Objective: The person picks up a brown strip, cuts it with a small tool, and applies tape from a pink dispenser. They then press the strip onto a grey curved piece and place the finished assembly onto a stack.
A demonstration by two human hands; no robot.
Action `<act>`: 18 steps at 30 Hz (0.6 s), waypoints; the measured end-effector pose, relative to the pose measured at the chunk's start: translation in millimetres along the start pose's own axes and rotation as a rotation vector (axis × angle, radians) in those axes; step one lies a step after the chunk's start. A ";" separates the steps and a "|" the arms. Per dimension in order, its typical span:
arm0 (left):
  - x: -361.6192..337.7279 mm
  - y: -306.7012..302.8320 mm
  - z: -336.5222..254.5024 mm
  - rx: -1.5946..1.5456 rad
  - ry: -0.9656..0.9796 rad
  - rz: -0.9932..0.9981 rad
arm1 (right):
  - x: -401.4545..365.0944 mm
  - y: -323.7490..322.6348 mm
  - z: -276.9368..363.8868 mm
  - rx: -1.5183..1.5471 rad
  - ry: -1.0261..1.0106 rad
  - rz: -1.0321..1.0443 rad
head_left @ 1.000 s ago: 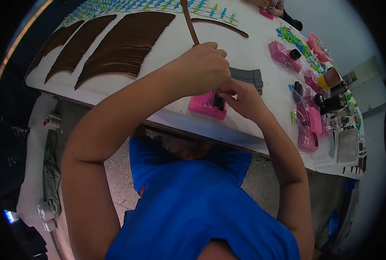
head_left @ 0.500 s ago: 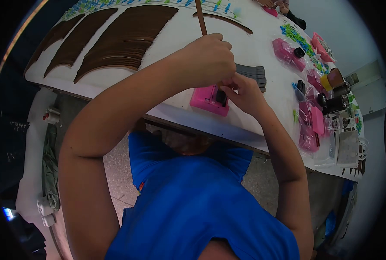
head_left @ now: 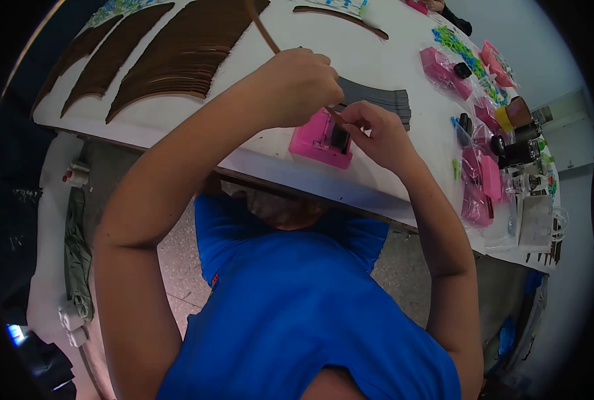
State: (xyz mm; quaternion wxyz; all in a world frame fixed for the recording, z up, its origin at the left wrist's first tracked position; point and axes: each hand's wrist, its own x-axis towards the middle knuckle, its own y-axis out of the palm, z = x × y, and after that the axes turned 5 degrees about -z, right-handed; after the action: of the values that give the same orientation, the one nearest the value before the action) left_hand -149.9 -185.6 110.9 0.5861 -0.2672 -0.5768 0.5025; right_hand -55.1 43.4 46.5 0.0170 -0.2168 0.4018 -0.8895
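My left hand [head_left: 302, 85] is closed round a thin brown strip [head_left: 263, 32], whose long end sticks up and away past the knuckles. Thumb and fingers of my right hand [head_left: 380, 133] pinch the strip's near end, just above a pink box [head_left: 305, 141] with a dark block in its top. The box sits near the table's front edge, partly covered by my left hand. Behind my hands lies a fanned row of grey strips [head_left: 380, 100], partly hidden.
Fanned stacks of brown strips [head_left: 190, 57] cover the table's left side, and a single brown strip [head_left: 343, 19] lies at the back. Pink packets [head_left: 443, 70], dark jars [head_left: 515, 153] and green and blue bits [head_left: 451, 47] crowd the right. Another person's hand [head_left: 434, 5] shows at the far edge.
My left hand has moved left and the strip's long end has tilted left. The hands have drawn apart a little, with the strip's near end now showing between them.
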 end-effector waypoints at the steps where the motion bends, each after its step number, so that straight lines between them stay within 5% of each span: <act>1: -5.4 5.7 0.6 -0.005 0.005 0.000 | -1.4 -1.7 1.5 -0.019 -0.005 -0.002; 18: -32.8 61.5 -21.2 -0.287 -0.077 -0.297 | -18.5 -22.3 -9.2 -0.171 -0.138 0.029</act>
State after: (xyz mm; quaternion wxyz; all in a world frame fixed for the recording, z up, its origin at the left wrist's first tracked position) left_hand -141.6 -187.7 38.6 0.5871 -0.2407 -0.6974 0.3332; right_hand -38.8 68.8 50.3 0.0388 -0.2723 0.4774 -0.8345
